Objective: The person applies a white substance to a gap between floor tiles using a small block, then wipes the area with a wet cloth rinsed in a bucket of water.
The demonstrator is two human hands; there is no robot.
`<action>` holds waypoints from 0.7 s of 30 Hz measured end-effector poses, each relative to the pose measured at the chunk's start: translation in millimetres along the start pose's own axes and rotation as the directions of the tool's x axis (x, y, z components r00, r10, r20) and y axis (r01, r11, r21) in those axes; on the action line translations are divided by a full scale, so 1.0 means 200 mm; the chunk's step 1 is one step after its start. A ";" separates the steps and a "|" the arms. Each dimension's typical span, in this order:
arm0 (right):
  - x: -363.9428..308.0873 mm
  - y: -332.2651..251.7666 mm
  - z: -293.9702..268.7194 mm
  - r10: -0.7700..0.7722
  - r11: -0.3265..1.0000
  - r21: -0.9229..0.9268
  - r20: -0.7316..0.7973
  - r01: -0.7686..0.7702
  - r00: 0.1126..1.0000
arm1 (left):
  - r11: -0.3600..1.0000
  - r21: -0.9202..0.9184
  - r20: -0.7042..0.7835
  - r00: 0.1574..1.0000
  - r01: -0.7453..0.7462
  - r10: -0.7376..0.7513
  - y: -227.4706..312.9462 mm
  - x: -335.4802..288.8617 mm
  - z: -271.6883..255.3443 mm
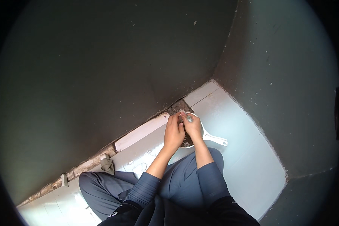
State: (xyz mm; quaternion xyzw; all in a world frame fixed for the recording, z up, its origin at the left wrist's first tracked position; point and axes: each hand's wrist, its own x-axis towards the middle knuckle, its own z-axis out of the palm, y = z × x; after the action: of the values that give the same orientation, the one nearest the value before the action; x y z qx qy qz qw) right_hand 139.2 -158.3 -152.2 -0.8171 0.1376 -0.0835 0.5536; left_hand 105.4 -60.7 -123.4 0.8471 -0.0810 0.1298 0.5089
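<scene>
A white long-handled pan [214, 139] stands on the pale floor in front of me, with dark bits of debris [187, 140] inside. Over it, my right hand [193, 129] is closed around a small tool with a clear, greenish handle end [190, 118]; its tip is hidden. My left hand [173, 132] is beside it, fingers bent and held together, the two hands' fingertips nearly meeting. Whatever the left fingers hold is hidden. Just beyond them is a dark, rough gap [181, 107] in the strip along the wall's foot.
A dark wall [113, 67] rises ahead, and another dark wall [278, 75] meets it at the right corner. A pale pink skirting piece [141, 132] lies left of the gap. A grey-brown crumpled cloth [107, 165] and a small block [64, 180] sit along the rough wall edge.
</scene>
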 end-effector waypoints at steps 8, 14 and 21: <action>0.00 0.02 0.03 0.022 0.995 0.093 0.013 -0.023 1.000 | 0.997 0.056 -0.017 0.999 -0.046 0.047 -0.03 -0.03 -0.03; 0.01 0.07 0.05 0.000 0.984 0.177 -0.043 0.008 0.999 | 0.994 0.086 0.016 0.997 -0.070 0.069 0.00 -0.07 -0.01; 0.04 0.14 0.07 0.006 0.975 0.222 -0.018 -0.002 1.000 | 0.988 0.115 0.016 0.995 -0.100 0.099 0.02 -0.10 -0.05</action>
State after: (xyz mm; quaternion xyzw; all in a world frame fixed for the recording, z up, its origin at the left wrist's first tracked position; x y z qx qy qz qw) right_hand 146.8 -159.2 -183.7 -0.7492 0.1342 -0.1046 0.6401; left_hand 84.0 -54.2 -120.8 0.8706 -0.1183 0.1551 0.4516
